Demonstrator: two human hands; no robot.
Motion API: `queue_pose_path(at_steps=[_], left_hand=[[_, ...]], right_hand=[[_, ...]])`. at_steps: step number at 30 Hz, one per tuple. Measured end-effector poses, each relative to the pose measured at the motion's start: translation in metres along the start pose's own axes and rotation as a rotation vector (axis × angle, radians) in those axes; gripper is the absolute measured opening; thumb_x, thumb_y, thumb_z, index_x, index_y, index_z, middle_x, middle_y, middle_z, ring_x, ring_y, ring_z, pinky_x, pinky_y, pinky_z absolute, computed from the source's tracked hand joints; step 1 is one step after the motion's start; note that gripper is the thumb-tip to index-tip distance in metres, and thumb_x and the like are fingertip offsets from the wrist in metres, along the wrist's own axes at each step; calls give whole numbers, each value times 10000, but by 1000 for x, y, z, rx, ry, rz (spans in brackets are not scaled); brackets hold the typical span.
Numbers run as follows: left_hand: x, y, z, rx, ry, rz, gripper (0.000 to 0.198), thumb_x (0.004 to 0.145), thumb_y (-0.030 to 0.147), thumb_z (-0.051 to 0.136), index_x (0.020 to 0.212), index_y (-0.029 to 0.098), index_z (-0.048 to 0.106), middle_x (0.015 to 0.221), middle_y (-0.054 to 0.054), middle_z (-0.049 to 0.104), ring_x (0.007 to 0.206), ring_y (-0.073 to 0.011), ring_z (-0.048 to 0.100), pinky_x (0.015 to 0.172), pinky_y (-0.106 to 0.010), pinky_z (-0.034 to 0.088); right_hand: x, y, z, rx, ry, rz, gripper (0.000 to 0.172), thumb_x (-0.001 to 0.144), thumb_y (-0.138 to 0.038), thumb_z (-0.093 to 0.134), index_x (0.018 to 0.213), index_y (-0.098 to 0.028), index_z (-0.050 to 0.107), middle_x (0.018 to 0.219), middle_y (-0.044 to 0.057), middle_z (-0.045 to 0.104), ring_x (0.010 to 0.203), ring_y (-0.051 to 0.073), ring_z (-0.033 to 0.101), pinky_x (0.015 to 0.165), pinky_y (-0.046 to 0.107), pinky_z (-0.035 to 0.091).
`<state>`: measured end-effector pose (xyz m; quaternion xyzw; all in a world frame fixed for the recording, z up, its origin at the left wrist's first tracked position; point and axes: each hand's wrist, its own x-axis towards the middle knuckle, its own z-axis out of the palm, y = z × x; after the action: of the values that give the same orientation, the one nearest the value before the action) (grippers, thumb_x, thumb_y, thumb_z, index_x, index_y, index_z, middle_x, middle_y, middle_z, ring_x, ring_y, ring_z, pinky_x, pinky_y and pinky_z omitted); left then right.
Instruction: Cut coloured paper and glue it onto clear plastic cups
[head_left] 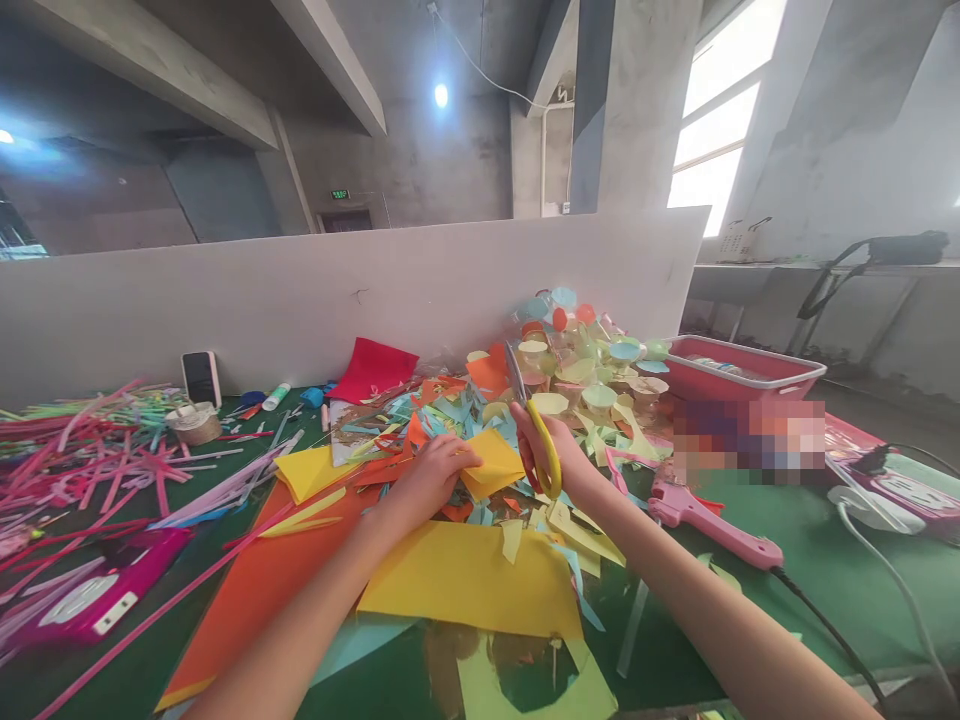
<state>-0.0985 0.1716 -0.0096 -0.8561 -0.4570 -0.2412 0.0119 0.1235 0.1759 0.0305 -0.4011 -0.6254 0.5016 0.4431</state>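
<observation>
A folded piece of yellow paper (491, 465) is pinched in the person's left hand (431, 480), whose fingers curl closed around one end while the other end sticks out toward the right. It sits just above a heap of mixed paper scraps (450, 425) in blue, orange and yellow, near the middle of a green-topped desk (817, 570). Just beside it, the right hand (577, 470) is closed around yellow-handled scissors (553, 450), gripping the loops, with the narrow steel blades pointing up and away from the folded paper. Under the forearms lie a large yellow paper sheet (465, 580) and a long orange paper sheet (255, 570). Beyond the scraps are a red paper sheet (373, 368) and a mound of pastel paper discs (577, 350), beside a pink plastic tray (742, 368). To the right, a pink glue gun (705, 530) lies on the desk with its black cord trailing toward the near edge, next to a blurred patch (750, 440) that hides whatever is there. To the left are scattered pink drinking straws (97, 460), a magenta power strip (97, 600), a roll of tape (195, 422) and a black-screened phone (201, 378) leaning against a white partition (300, 300).
</observation>
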Motion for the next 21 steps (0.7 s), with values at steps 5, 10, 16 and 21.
queue_pose_path(at_steps=[5,10,16,21], left_hand=[[-2,-5,5,-42,-46,-72,559,722,-33,377,1041,256,734,1225,-63,657,1249,-245,499,1072,-477,427],[-1,-1,1,-143,-63,-149,425,788,83,382,973,255,724,1170,-50,687,1206,-234,534,1090,-455,402],[-1,3,-2,-174,-100,-182,341,921,314,394,916,253,729,1207,-56,675,1216,-246,541,1075,-413,397],[-1,3,0,-181,-115,-259,501,978,473,298,914,236,735,1279,-88,632,1257,-271,511,1092,-439,364]], right_hand=[[2,3,0,-9,-5,7,524,783,-711,557,610,-246,389,383,-56,375,345,123,437,345,235,358],[2,3,1,-13,-17,0,544,784,-741,531,612,-246,384,404,-51,400,351,117,438,353,233,365],[1,1,2,-19,-19,9,558,778,-755,528,614,-240,388,417,-54,407,344,113,449,354,227,351],[-1,2,2,-14,-33,9,548,788,-740,528,620,-238,389,425,-57,416,345,109,446,364,230,351]])
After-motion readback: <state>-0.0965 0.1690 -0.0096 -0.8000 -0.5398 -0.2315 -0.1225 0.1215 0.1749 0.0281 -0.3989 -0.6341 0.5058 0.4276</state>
